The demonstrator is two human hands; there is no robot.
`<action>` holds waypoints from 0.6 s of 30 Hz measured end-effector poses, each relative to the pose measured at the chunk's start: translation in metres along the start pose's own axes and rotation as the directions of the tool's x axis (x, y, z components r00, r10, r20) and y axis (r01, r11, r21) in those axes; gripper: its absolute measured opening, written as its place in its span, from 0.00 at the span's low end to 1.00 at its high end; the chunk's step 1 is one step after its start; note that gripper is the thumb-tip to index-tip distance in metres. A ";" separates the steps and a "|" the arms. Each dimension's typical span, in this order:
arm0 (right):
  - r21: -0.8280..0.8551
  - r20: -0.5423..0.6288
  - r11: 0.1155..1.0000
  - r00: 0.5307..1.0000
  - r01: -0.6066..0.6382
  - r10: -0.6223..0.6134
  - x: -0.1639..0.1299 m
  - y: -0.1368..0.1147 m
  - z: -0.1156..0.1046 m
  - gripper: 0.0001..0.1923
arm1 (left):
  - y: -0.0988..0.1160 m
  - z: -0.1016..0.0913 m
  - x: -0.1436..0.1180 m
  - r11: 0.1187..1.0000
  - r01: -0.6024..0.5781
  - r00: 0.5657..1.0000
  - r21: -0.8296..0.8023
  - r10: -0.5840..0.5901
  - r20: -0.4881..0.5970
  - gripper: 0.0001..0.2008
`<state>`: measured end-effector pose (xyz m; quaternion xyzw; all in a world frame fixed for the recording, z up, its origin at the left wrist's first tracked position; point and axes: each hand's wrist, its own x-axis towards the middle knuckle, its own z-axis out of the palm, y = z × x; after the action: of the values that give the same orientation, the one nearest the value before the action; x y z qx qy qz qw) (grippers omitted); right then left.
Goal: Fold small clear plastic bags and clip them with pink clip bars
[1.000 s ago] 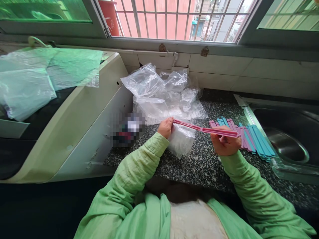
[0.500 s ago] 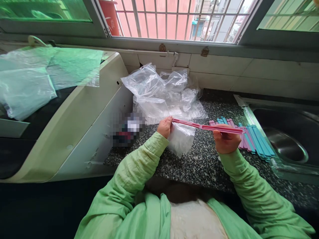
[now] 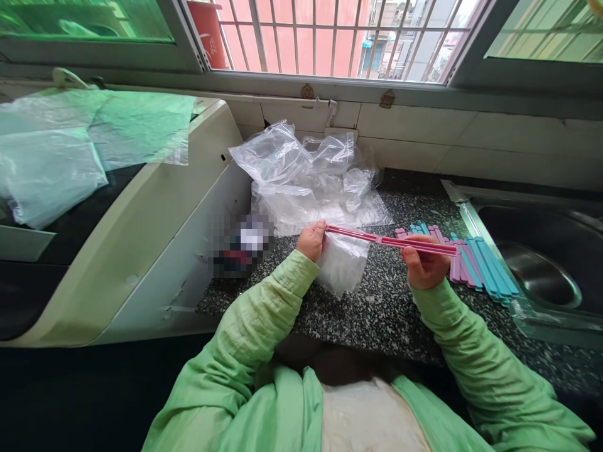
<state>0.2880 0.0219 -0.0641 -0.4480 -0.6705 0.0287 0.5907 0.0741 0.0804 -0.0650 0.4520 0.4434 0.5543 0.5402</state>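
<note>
right of frame centre, an unfolded pink clip is being gripped by the left hand and right hand, its long axis running left to right. a clear bag is being overlapped by it, nearer the left hand.

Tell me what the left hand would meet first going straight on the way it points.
The left hand would probably meet the pile of clear plastic bags first, though it could pass above; its height over the counter is unclear.
</note>
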 end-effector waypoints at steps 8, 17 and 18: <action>-0.085 0.012 0.992 0.995 0.096 -0.095 0.009 -0.016 0.002 0.04 | 0.007 0.000 -0.002 0.997 -0.001 1.000 0.074 0.001 0.007 0.24; -0.015 0.187 0.992 0.975 0.122 -0.118 0.008 -0.011 0.011 0.05 | 0.016 0.005 -0.007 0.994 0.010 0.999 0.113 -0.015 0.042 0.22; -0.007 0.196 0.991 0.972 0.131 -0.127 0.009 -0.011 0.012 0.05 | 0.017 0.005 -0.008 0.993 0.007 0.999 0.119 -0.012 0.048 0.22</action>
<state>0.2731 0.0265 -0.0546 -0.4046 -0.7531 0.0275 0.5180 0.0758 0.0721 -0.0475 0.4946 0.4646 0.5131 0.5255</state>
